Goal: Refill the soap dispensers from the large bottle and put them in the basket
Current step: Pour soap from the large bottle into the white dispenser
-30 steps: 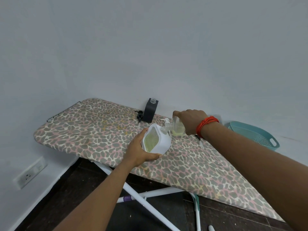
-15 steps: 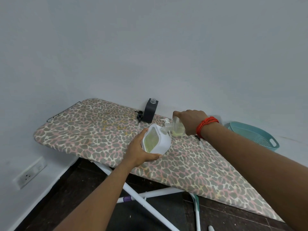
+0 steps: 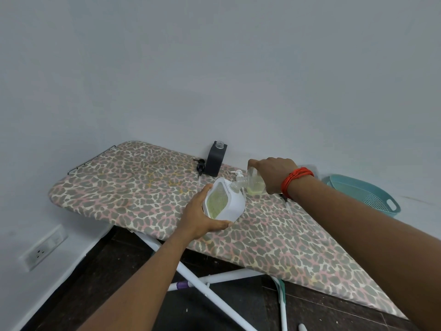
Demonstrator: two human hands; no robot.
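In the head view almost nothing has shifted over the last second. Your left hand (image 3: 202,220) cradles the tilted large bottle (image 3: 226,201), its neck at the mouth of the clear dispenser (image 3: 255,186). Your right hand (image 3: 272,175) grips that dispenser from above, low over the ironing board (image 3: 143,187). Only a shallow green layer shows inside, so I judge the pour has a good way to go; hold steady. The black dispenser (image 3: 214,161) stands uncapped by the wall, with its black pump (image 3: 200,166) lying beside it. A white pump (image 3: 238,173) sits just behind the bottle's neck, close enough to knock. The basket (image 3: 367,197) waits well apart, beyond the board on your right.
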